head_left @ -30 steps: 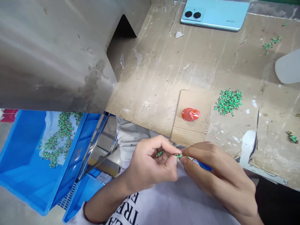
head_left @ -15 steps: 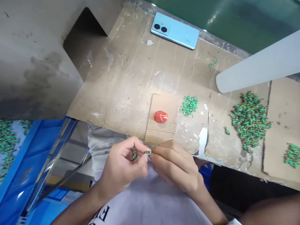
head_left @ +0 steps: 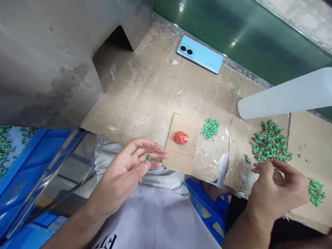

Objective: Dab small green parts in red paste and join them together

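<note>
My left hand [head_left: 127, 169] is palm up in front of the table edge, fingers loosely curled around a small green-and-gold piece [head_left: 148, 158]. My right hand [head_left: 278, 188] is at the near side of a large pile of green-and-gold pieces [head_left: 269, 141]. Its fingers are bent with the tips close together, and what they hold, if anything, is hidden. A single piece [head_left: 248, 159] lies just left of that pile. Between the hands, a red glossy lump [head_left: 181, 138] rests on a small cardboard sheet [head_left: 178, 157], beside a smaller pile of green bits [head_left: 210, 128].
A light blue phone [head_left: 201, 55] lies at the back of the cardboard-covered table [head_left: 135, 114]. A white tube [head_left: 282, 95] slants in from the right. Another green pile [head_left: 316, 192] is at far right. A metal housing [head_left: 59, 62] and a blue bin [head_left: 36, 166] stand left.
My hands, which met over one small piece, have separated. The right has gone to the large pile at right; the left has opened somewhat and keeps a piece. The view has shifted slightly.
</note>
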A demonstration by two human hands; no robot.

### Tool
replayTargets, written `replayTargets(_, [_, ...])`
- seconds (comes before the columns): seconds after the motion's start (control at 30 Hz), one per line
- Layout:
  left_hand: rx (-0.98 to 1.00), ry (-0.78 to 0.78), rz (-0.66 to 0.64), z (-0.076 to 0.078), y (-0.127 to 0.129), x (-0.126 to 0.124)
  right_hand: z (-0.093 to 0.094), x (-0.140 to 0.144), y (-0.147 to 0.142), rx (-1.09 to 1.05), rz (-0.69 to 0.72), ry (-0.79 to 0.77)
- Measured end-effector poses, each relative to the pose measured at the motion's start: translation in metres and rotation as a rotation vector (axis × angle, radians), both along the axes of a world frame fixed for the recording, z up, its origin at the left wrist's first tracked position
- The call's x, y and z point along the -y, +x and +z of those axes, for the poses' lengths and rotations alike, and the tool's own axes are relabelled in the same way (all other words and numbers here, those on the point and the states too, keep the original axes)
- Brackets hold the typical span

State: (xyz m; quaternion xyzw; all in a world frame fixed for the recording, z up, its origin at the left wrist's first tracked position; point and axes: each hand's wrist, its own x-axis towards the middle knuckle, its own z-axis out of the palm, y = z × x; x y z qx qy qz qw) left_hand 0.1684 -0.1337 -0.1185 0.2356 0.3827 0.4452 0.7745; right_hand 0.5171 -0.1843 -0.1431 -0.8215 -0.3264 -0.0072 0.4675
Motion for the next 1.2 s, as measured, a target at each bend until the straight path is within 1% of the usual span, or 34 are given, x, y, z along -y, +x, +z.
replayTargets(0.13, [0.054,-0.033,-0.019,0.002,-0.005,0.0,-0.012,-0.003,-0.003,0.022,0.069,-0.172])
replayTargets(0.2, [0.052,-0.04,-0.038,0.001,-0.006,0.001,-0.014,-0.007,-0.002,0.063,0.067,-0.172])
replayTargets(0.27, [0.03,-0.019,-0.037,-0.001,-0.007,0.002,-0.013,-0.014,-0.002,0.174,0.111,-0.13])
replayTargets(0.37, [-0.005,0.047,-0.029,-0.006,-0.007,0.005,-0.008,-0.026,-0.013,0.304,0.301,-0.11])
replayTargets(0.47, [-0.052,0.074,-0.056,-0.011,-0.005,0.01,-0.006,-0.038,-0.031,0.296,0.526,-0.221])
replayTargets(0.53, [-0.096,0.079,-0.08,-0.013,-0.004,0.013,-0.007,-0.044,-0.041,0.271,0.616,-0.282])
replayTargets(0.67, [-0.171,0.068,-0.155,-0.012,-0.002,0.016,-0.013,-0.051,-0.046,0.269,0.634,-0.283])
replayTargets(0.8, [-0.161,0.059,-0.205,-0.009,0.002,0.014,-0.017,-0.055,-0.042,0.285,0.646,-0.277])
replayTargets(0.9, [-0.215,0.073,-0.257,-0.006,0.007,0.013,-0.015,-0.052,-0.048,0.288,0.639,-0.252])
replayTargets(0.97, [-0.273,0.063,-0.285,-0.003,0.011,0.013,-0.01,-0.045,-0.059,0.266,0.686,-0.203])
replayTargets(1.0, [-0.293,0.054,-0.3,-0.002,0.013,0.013,-0.006,-0.04,-0.067,0.246,0.748,-0.168])
replayTargets(1.07, [-0.307,0.046,-0.33,0.001,0.018,0.014,0.004,-0.032,-0.085,0.181,0.993,-0.028])
replayTargets(1.13, [-0.316,0.071,-0.341,0.002,0.021,0.016,0.013,-0.027,-0.103,0.12,1.215,0.035])
replayTargets(1.2, [-0.36,0.116,-0.328,0.002,0.023,0.018,0.019,-0.027,-0.117,0.067,1.326,0.042])
